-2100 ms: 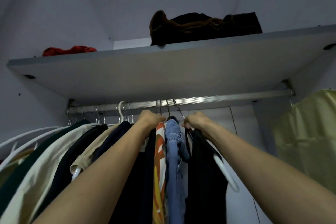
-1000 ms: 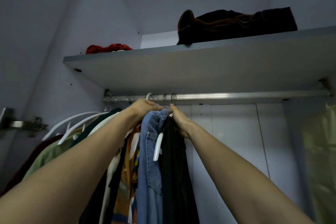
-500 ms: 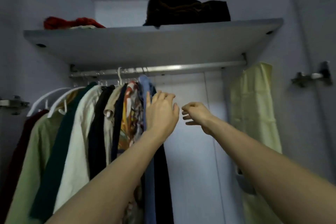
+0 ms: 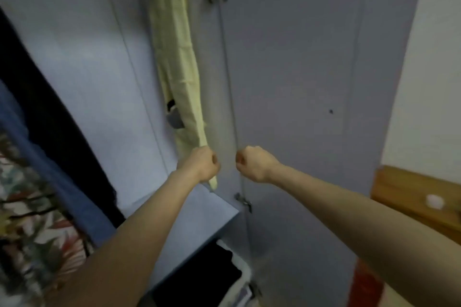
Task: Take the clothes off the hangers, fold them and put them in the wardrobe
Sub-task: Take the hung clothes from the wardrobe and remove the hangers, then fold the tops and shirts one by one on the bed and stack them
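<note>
2 hands before open wardrobe door [image 4: 299, 70]: left hand [image 4: 200, 166] gripped hanging yellow garment [image 4: 174, 57] near its lower end; right hand [image 4: 254, 164] curled into fist, held nothing

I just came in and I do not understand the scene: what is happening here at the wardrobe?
A person stands at an open wardrobe. The left hand grips the lower end of a pale yellow garment that hangs at the right side of the wardrobe. The right hand is curled into a fist beside it, apart from the cloth, seemingly holding nothing. Other hanging clothes, dark, blue and patterned, are at the left. The yellow garment is not yet taken down.
</note>
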The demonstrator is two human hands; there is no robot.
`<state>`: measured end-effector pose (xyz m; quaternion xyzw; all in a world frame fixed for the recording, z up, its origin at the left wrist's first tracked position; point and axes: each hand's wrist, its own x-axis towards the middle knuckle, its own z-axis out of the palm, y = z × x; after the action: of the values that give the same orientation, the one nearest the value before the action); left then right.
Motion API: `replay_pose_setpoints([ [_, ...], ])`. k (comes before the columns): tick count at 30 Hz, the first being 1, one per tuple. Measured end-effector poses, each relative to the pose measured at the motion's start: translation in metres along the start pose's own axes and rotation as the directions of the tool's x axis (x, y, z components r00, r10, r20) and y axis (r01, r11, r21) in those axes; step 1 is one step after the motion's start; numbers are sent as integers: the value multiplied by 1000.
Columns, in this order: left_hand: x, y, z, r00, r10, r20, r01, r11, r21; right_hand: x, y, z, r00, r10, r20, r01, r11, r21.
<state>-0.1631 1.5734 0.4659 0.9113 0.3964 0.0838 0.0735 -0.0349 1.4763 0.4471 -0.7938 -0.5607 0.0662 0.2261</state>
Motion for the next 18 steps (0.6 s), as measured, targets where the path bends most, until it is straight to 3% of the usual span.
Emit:
replay_pose_setpoints([
  [4, -16, 55, 80, 946, 110, 306, -117, 993, 6, -66, 80, 23, 981, 152, 122, -143, 986, -81],
  [8, -36, 112, 152, 815, 248, 524, -311, 950, 34, -137, 140, 43, 942, 272, 195, -248, 959, -137],
  [13, -75, 179, 224, 625, 376, 684, -518, 855, 4, -228, 197, 66, 842, 433, 320, -392, 901, -187],
  [18, -100, 252, 266, 445, 521, 728, -697, 712, -84, -300, 240, 62, 714, 642, 278, -603, 766, -222],
])
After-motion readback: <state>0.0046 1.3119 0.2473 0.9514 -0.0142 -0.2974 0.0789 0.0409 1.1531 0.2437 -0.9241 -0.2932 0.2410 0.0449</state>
